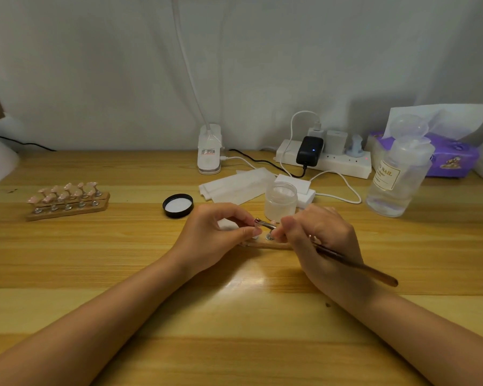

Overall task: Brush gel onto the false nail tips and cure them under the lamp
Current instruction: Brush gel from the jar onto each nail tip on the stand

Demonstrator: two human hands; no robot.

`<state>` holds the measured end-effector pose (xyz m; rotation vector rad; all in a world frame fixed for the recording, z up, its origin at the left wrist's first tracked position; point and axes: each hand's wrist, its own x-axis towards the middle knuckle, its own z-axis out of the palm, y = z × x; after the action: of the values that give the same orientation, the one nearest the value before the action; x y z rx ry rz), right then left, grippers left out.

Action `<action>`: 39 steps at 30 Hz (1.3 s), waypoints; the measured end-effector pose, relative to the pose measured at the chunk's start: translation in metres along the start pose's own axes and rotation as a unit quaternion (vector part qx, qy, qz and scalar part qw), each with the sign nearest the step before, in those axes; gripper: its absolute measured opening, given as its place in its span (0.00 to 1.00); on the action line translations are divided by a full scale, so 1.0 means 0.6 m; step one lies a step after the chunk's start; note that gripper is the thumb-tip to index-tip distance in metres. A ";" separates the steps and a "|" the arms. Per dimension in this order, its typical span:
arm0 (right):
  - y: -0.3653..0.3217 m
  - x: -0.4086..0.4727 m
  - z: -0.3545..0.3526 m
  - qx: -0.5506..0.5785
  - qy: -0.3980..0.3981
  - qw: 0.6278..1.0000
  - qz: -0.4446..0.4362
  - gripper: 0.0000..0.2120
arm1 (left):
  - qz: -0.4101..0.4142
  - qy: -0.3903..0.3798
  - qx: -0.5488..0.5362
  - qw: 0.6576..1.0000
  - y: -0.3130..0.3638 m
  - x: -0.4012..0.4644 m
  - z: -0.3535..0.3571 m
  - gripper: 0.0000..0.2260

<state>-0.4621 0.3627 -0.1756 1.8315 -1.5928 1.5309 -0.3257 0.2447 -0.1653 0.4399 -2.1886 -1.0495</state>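
— Which step was I in?

— The brushing, I judged. My right hand pinched the brush, its metal end over a nail tip that my left hand held by its stand, both just above the small wooden holder at mid-bench, near the front edge.

— And the next move?

— It called for a thin, even stroke, then setting the tip back. The open gel jar stood just behind my hands, its black lid to the left. The full rack of tips sat towards the left edge.

— Any writing?

— Only "NAIL" on the clear bottle at the right; the rest was too small.
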 end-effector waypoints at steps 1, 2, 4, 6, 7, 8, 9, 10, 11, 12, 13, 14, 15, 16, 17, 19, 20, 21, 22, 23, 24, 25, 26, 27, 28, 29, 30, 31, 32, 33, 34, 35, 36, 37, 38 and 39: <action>0.000 0.001 -0.001 0.015 0.008 1.000 0.015 0.21 | -0.002 0.000 -0.006 1.000 -0.001 0.000 0.000 0.06; 0.000 0.000 -0.003 0.032 0.019 0.999 0.028 0.20 | -0.006 0.001 -0.014 1.000 -0.001 0.000 -0.001 0.06; 0.001 -0.001 -0.006 0.036 0.032 0.998 0.031 0.20 | -0.015 0.003 -0.024 1.000 -0.001 -0.001 -0.002 0.06; 0.001 0.000 -0.004 0.007 0.023 1.000 0.005 0.22 | -0.013 -0.002 -0.017 1.000 0.000 0.000 -0.002 0.06; 0.001 0.000 -0.002 -0.011 0.015 1.000 -0.007 0.22 | -0.008 -0.005 -0.009 1.000 0.000 0.000 -0.001 0.06; 0.001 0.000 -0.002 -0.021 0.010 1.000 -0.012 0.21 | -0.005 -0.008 -0.004 1.000 0.001 0.001 -0.001 0.06; 0.001 0.000 -0.002 -0.019 0.008 1.000 -0.009 0.21 | -0.004 -0.008 -0.004 1.000 0.001 0.001 -0.001 0.07; 0.001 0.000 -0.003 -0.006 0.011 1.000 0.001 0.21 | -0.005 -0.008 -0.006 1.000 0.001 0.001 -0.001 0.07; 0.000 -0.001 -0.005 0.014 0.017 1.000 0.010 0.21 | -0.007 -0.007 -0.008 1.000 0.001 0.001 -0.001 0.07; 0.000 -0.002 -0.007 0.031 0.023 0.999 0.016 0.21 | -0.009 -0.005 -0.011 1.000 0.000 0.000 -0.001 0.07; -0.001 -0.002 -0.008 0.036 0.026 0.999 0.017 0.20 | -0.010 -0.005 -0.011 1.000 0.001 0.000 -0.001 0.06; -0.001 -0.002 -0.007 0.029 0.025 0.999 0.015 0.20 | -0.010 -0.005 -0.011 1.000 0.001 0.000 -0.001 0.06; -0.002 0.000 -0.006 0.015 0.022 1.000 0.013 0.20 | -0.009 -0.006 -0.010 1.000 0.000 0.000 -0.001 0.06; -0.003 0.001 -0.005 0.005 0.019 1.000 0.015 0.19 | -0.008 -0.007 -0.009 1.000 0.001 0.000 0.000 0.06; -0.004 0.002 -0.005 0.004 0.016 1.000 0.018 0.19 | -0.006 -0.008 -0.009 1.000 0.001 0.001 0.000 0.06; -0.007 0.003 -0.007 0.025 0.010 0.999 0.025 0.19 | -0.006 -0.008 -0.010 1.000 0.003 0.001 -0.001 0.06; -0.009 0.002 -0.009 0.035 0.012 0.999 0.031 0.18 | -0.005 -0.008 -0.011 1.000 0.003 0.001 -0.001 0.06; -0.011 0.002 -0.011 0.040 0.016 0.998 0.038 0.18 | -0.005 -0.006 -0.012 1.000 0.004 0.001 -0.001 0.06; -0.011 0.002 -0.012 0.040 0.022 0.998 0.048 0.17 | -0.007 -0.003 -0.014 1.000 0.005 0.000 -0.001 0.06; -0.012 0.003 -0.012 0.037 0.026 0.997 0.062 0.16 | -0.012 -0.001 -0.016 1.000 0.005 0.000 -0.002 0.06; -0.012 0.004 -0.012 0.033 0.029 0.996 0.082 0.15 | -0.015 -0.004 -0.015 1.000 0.005 0.000 -0.002 0.06; -0.013 0.007 -0.012 0.029 0.029 0.994 0.105 0.14 | -0.016 -0.011 -0.010 1.000 0.005 0.001 -0.002 0.06; -0.014 0.009 -0.012 0.027 0.025 0.991 0.128 0.13 | -0.015 -0.019 -0.002 1.000 0.004 0.001 -0.002 0.05; -0.014 0.011 -0.011 0.022 0.015 0.989 0.143 0.11 | -0.015 -0.025 0.005 1.000 0.005 0.001 -0.002 0.05; -0.014 0.012 -0.010 0.013 0.003 0.988 0.153 0.09 | -0.016 -0.028 0.007 0.999 0.005 0.001 -0.002 0.05; -0.015 0.013 -0.010 0.001 -0.009 0.988 0.157 0.09 | -0.018 -0.030 0.006 0.999 0.005 0.000 -0.003 0.04; -0.015 0.013 -0.009 -0.011 -0.022 0.987 0.158 0.09 | -0.020 -0.034 0.003 0.999 0.005 0.000 -0.003 0.04; -0.014 0.013 -0.009 -0.026 -0.035 0.987 0.156 0.11 | -0.023 -0.039 0.001 0.999 0.005 -0.001 -0.003 0.04; -0.013 0.013 -0.009 -0.043 -0.050 0.986 0.154 0.12 | -0.027 -0.045 0.000 0.999 0.005 -0.001 -0.002 0.04; -0.012 0.013 -0.009 -0.059 -0.066 0.984 0.153 0.13 | -0.031 -0.050 -0.001 0.998 0.005 0.000 -0.002 0.04; -0.009 0.013 -0.008 -0.073 -0.080 0.982 0.153 0.14 | -0.035 -0.055 -0.003 0.998 0.004 0.001 -0.001 0.04; -0.007 0.013 -0.007 -0.084 -0.092 0.980 0.154 0.14 | -0.038 -0.058 -0.005 0.998 0.003 0.001 -0.001 0.04; -0.006 0.013 -0.007 -0.093 -0.100 0.979 0.153 0.14 | -0.041 -0.061 -0.008 0.997 0.002 0.002 -0.001 0.04; -0.004 0.013 -0.006 -0.098 -0.105 0.978 0.150 0.14 | -0.044 -0.062 -0.012 0.997 0.001 0.002 0.000 0.04; -0.004 0.014 -0.005 -0.101 -0.108 0.978 0.146 0.13 | -0.047 -0.061 -0.017 0.997 0.001 0.002 0.000 0.03; -0.004 0.013 -0.005 -0.104 -0.109 0.979 0.140 0.12 | -0.051 -0.059 -0.021 0.997 0.000 0.002 0.000 0.03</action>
<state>-0.4632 0.3613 -0.1670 1.7682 -2.1019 1.2386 -0.3265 0.2438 -0.1647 0.4852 -2.2628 -1.2029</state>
